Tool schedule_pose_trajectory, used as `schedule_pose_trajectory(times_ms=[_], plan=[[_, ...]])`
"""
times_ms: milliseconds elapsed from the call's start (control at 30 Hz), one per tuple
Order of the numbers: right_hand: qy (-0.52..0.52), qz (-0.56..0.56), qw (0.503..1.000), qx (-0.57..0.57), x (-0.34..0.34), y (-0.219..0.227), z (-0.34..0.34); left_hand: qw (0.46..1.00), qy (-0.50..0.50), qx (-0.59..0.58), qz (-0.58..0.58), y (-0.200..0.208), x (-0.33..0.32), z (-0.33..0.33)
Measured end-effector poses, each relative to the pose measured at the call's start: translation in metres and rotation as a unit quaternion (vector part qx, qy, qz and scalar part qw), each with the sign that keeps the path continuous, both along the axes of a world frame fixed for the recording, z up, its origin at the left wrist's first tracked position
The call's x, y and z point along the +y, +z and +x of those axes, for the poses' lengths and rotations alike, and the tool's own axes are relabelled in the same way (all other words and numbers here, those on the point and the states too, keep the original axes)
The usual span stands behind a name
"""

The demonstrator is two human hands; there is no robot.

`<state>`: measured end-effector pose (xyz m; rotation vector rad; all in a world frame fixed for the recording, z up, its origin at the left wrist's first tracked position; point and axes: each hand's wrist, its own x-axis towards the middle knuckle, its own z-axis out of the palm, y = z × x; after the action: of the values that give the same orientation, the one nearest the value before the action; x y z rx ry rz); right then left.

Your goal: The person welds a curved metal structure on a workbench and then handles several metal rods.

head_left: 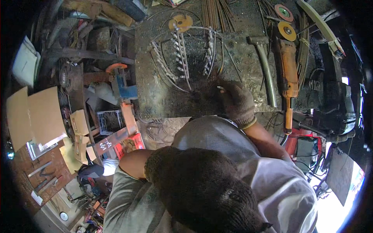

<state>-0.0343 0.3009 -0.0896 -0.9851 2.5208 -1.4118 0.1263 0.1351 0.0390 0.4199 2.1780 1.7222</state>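
One big creased sheet of cardboard (42,118) stands farthest to your left, well apart from the hammer (266,72) that lies on the desk (153,99). Nearer the hammer, yet off the desk's left side, is a blue metal piece (126,87). Next come three twisted metal strips (181,56) with thin curved rods about them, lying on the desk to the left of the hammer. At their far end sits a notched tan disc (180,23). Your left hand (208,186), in a dark knit glove, is raised close to the camera, lower left of the hammer; you can't be told from this whether it grasps anything. A bundle of straight rods (217,15) lies beyond the strips, up and left of the hammer's head. Your right hand (237,101), also gloved, is at the desk's near edge, just left of the hammer's handle; its fingers look bent, but whether they clench something cannot be told. Right of the hammer, you have an orange angle grinder (288,68) with a yellow disc (287,32).
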Motion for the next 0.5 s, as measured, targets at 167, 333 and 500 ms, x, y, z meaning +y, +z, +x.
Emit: schedule_pose_trajectory(times_ms=[167,333,500], plan=[[-0.015,0.004,1.0,-0.027,0.0,0.002,0.003,1.0,0.013,-0.005,-0.014,-0.004,0.0,-0.004],[-0.003,0.033,0.999,-0.029,0.003,0.0,0.001,0.999,0.042,-0.016,-0.021,-0.003,-0.004,-0.009],[-0.007,-0.02,1.0,0.01,0.0,-0.008,0.003,0.981,0.185,-0.05,-0.009,0.017,-0.031,-0.023]])
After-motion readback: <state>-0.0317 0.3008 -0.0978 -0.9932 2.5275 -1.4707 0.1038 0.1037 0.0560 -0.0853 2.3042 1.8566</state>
